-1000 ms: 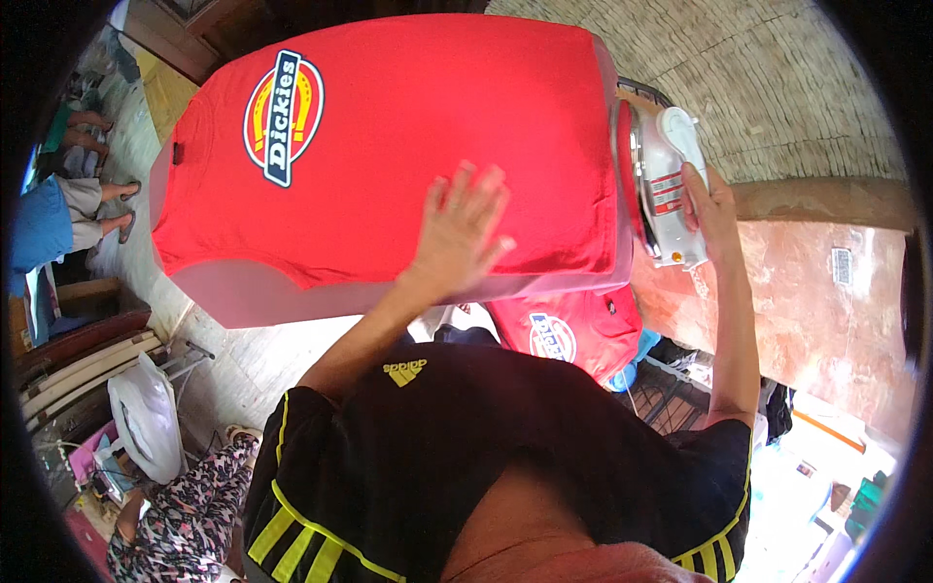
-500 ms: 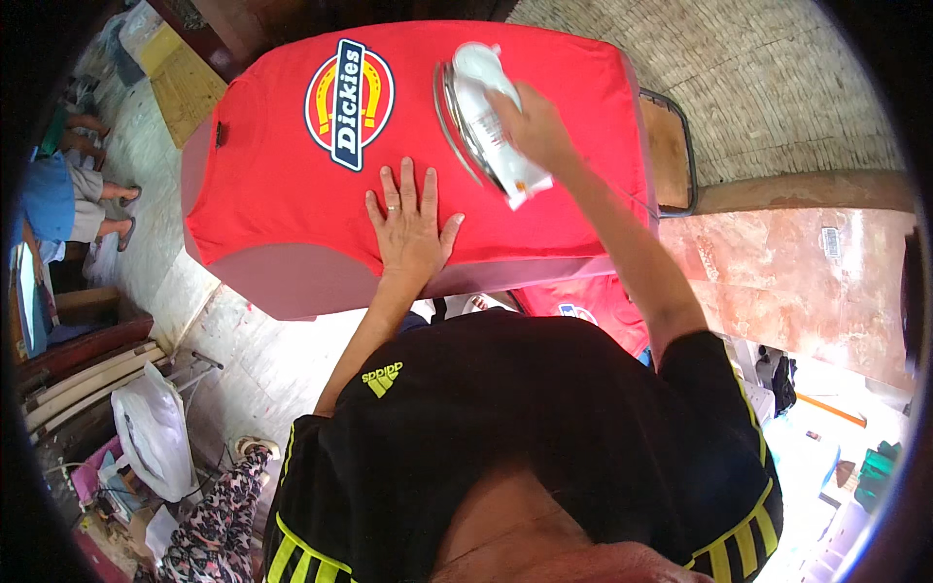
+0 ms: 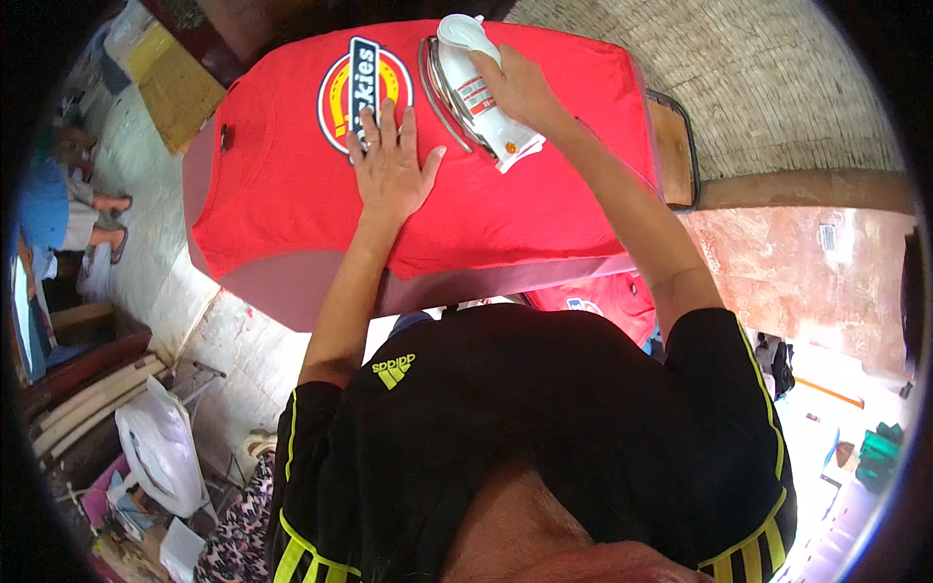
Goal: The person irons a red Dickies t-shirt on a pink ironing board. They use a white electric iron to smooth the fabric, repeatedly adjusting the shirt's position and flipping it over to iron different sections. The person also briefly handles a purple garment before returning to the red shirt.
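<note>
A red T-shirt (image 3: 277,194) lies spread over a padded maroon ironing board (image 3: 301,282), with a round printed emblem (image 3: 335,102) on its front. My left hand (image 3: 391,173) rests flat on the shirt, fingers spread, the fingertips over the lower part of the emblem. A ring shows on one finger. My right hand (image 3: 520,92) is wrapped round a white clothes iron (image 3: 476,97), whose metal edge faces left. The iron stands on the shirt to the right of the emblem. Its sole is hidden from view.
Another red shirt (image 3: 603,301) lies below the board's near edge. A metal-framed end (image 3: 675,146) juts out at the board's right. At the left are a person in blue (image 3: 47,209), a white plastic bag (image 3: 160,447) and long pale poles (image 3: 97,398). Patterned cloth shows at lower left.
The iron in my right hand has moved away from me and slightly left. My left hand has slid forward and left, so its fingers now cover part of the emblem.
</note>
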{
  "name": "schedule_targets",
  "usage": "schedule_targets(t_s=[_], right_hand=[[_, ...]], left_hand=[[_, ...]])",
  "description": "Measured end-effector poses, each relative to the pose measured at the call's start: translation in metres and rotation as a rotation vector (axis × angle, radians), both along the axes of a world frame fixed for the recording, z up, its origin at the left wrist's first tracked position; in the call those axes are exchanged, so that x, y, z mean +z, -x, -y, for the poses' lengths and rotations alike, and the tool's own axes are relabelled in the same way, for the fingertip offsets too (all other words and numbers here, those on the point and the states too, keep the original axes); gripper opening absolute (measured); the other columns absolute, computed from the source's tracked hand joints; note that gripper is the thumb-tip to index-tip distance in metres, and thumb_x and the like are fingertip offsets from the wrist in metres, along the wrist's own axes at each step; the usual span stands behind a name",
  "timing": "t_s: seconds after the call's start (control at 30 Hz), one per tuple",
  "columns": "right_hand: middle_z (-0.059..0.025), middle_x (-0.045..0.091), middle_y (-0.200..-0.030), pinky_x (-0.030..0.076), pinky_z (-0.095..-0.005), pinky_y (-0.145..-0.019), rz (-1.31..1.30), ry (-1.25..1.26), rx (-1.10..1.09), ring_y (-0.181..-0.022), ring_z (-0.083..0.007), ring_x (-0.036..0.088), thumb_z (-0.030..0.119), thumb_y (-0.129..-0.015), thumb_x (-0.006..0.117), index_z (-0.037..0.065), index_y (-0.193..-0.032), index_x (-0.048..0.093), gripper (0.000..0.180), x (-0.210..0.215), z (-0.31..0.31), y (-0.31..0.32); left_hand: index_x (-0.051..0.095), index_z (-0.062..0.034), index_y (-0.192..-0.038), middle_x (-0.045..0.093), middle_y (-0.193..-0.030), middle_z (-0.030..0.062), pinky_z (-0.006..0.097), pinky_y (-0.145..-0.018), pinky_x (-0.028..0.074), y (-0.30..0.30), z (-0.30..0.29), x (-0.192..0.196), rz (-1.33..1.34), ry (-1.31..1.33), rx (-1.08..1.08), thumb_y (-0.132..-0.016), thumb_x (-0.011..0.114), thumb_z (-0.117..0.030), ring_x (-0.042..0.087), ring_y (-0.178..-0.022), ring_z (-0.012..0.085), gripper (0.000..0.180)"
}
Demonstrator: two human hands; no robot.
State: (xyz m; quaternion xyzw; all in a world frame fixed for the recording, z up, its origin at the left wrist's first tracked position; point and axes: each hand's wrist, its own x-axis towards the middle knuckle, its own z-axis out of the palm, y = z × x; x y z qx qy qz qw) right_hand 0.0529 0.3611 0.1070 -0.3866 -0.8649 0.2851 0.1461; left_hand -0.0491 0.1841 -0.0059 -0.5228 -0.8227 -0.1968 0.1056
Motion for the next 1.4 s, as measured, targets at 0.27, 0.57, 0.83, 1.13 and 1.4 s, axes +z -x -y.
schedule_targets(t_s=[0.27,0.57,0.83,1.13,1.4], right_hand=[[-0.0369,0.063,-0.106,0.049,-0.0528,-0.09,0.154,-0.271,-0.173,-0.102,-0.0481,0.063,0.055,-0.096,0.046,-0.011,-0.12,0.057,0.071,0.002,-0.133,-0.074],[-0.0356,0.064,-0.094,0.051,-0.0515,-0.085,0.131,-0.125,-0.307,-0.095,-0.0479,0.065,0.05,-0.097,0.048,-0.008,-0.111,0.058,0.06,-0.011,-0.106,-0.15],[-0.0333,0.065,-0.089,0.051,-0.0516,-0.077,0.142,-0.442,-0.491,-0.087,-0.0481,0.065,0.052,-0.096,0.048,-0.005,-0.101,0.064,0.06,-0.02,-0.175,-0.22],[-0.0202,0.064,-0.066,0.053,-0.0432,-0.064,0.122,-0.053,-0.234,-0.055,-0.0298,0.064,0.049,-0.097,0.046,-0.01,-0.116,0.059,0.063,-0.024,-0.213,-0.197],[-0.0304,0.067,-0.103,0.049,-0.05,-0.087,0.163,-0.331,-0.132,-0.099,-0.0436,0.066,0.056,-0.097,0.043,-0.003,-0.123,0.058,0.067,-0.037,-0.109,-0.225]], left_hand=[[0.042,-0.0167,-0.148,0.025,-0.159,0.0196,0.066,-0.113,0.015,0.004,0.002,0.0,0.01,0.078,0.007,-0.094,0.048,-0.059,0.018,-0.146,0.0455,0.07],[0.038,-0.022,-0.151,0.019,-0.162,0.0167,0.065,-0.114,0.014,0.005,0.003,0.0,-0.033,0.15,0.025,-0.095,0.044,-0.061,0.016,-0.147,0.0449,0.069],[0.04,-0.0204,-0.15,0.023,-0.16,0.0169,0.066,-0.113,0.016,-0.005,0.004,0.002,-0.049,0.103,0.005,-0.094,0.048,-0.057,0.018,-0.146,0.045,0.067],[0.043,-0.022,-0.149,0.03,-0.158,0.0168,0.065,-0.112,0.02,-0.001,-0.004,-0.003,-0.167,0.072,0.029,-0.093,0.046,-0.061,0.027,-0.143,0.045,0.068],[0.037,-0.0263,-0.152,0.024,-0.161,0.0137,0.067,-0.111,0.019,-0.014,0.021,-0.005,-0.16,0.166,0.088,-0.093,0.044,-0.066,0.023,-0.146,0.0421,0.071]])
